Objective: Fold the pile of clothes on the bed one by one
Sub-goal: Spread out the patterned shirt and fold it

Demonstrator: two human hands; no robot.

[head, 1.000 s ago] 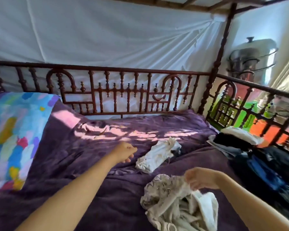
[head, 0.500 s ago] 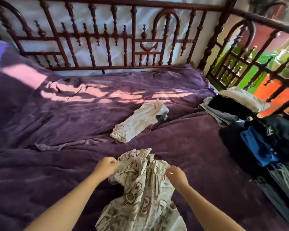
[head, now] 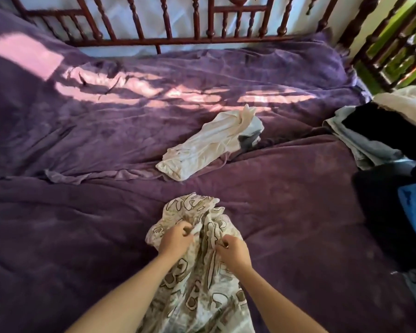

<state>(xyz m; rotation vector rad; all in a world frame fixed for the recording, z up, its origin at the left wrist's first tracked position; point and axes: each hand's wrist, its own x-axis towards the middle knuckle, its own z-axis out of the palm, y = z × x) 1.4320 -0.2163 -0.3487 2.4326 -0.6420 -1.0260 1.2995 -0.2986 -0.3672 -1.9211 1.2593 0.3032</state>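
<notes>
- Cloth, patterned, bunched at near edge of bed, about mid-width; lower part trails back toward the person.
- L hand & R hand both pinch its crumpled top, fingers curled into fabric, hands close together.
- Step, as I judge it: hunting for edges to open it out before folding.
- To do well: walk fingers along to a hem or corners, spread hands apart, shake once, lay flat on bare blanket ahead.
- White roll lies mid-bed; keep clear of it.
- Pile at right edge, no hand on it.
</notes>
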